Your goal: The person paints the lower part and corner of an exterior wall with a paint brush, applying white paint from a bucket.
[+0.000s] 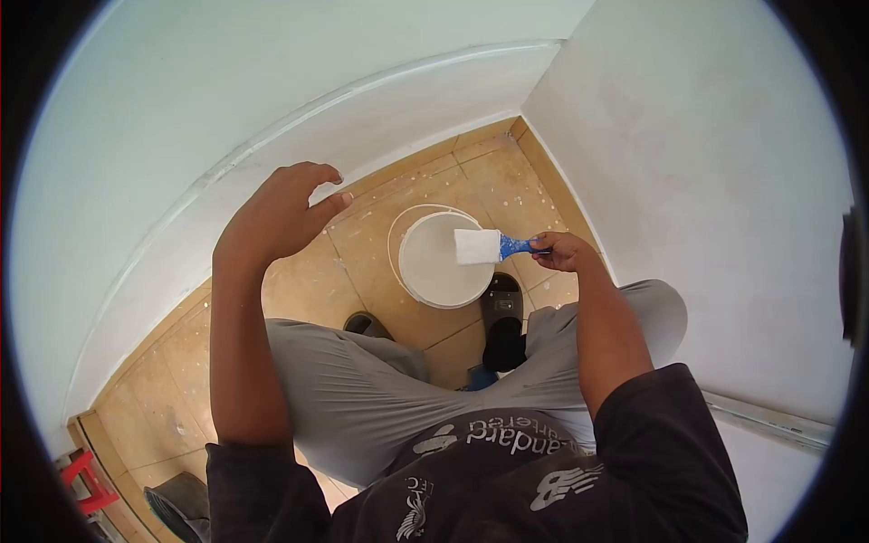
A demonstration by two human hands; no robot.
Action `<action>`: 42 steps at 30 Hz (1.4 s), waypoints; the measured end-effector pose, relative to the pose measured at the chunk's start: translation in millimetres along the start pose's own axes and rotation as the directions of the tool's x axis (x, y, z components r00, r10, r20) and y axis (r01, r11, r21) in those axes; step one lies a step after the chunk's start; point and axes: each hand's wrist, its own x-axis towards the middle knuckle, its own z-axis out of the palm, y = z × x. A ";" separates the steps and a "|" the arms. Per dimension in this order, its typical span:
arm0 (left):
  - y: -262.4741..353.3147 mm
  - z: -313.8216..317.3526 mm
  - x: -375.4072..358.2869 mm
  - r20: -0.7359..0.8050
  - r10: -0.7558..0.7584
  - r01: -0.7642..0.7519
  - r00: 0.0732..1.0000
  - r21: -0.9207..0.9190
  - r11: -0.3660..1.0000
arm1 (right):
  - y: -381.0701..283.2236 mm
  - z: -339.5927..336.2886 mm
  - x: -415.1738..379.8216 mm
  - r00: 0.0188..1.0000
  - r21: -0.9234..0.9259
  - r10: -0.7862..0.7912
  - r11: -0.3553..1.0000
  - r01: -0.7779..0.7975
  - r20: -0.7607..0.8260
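- Paintbrush, wide and flat, white-loaded head, paint-flecked blue handle (pixel 478 247): above the right side of the round white bucket (pixel 418 296) as I see it. Height over rim unclear.
- Right hand (pixel 559 252) pinches the handle near its end. Risk: head-heavy brush twists or slips if the fingers loosen.
- Thick white load on the bristles could drip on tile or footwear, since the head straddles the bucket's edge in view.
- Thin wire bail (pixel 390 250) is swung out to the left. A sleeve, finger or foot could catch it and drag the bucket.
- Black slide-type shoe (pixel 503 291) sits right by the bucket; contact can't be told. Small foot shift could nudge or tip it.
- Left hand (pixel 281 213) grips nothing, fingers loosely curved, thumb apart. Nearest edge: long raised ledge on the pale left wall (pixel 163 127); knuckles could scrape it.
- Smooth white right wall (pixel 715 154) limits right elbow and knee swing.
- More room over the tan, white-spotted tile floor (pixel 362 267) between left hand and bucket. Corner beyond the bucket narrows fast.
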 end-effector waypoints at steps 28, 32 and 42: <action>12.7 3.0 4.2 0.035 -0.001 0.000 0.999 0.029 1.000 | -109.9 60.4 -40.0 0.757 -0.043 -0.653 0.757 0.651 -0.031; 4.7 14.5 8.2 -0.006 0.091 -0.091 0.996 0.024 0.996 | -164.2 60.8 -43.0 0.636 -0.085 -0.720 0.678 0.730 -0.279; -8.8 26.2 22.2 0.006 0.095 -0.096 0.995 0.074 0.993 | -186.7 93.9 4.0 0.057 -0.777 -0.867 0.471 0.418 -0.495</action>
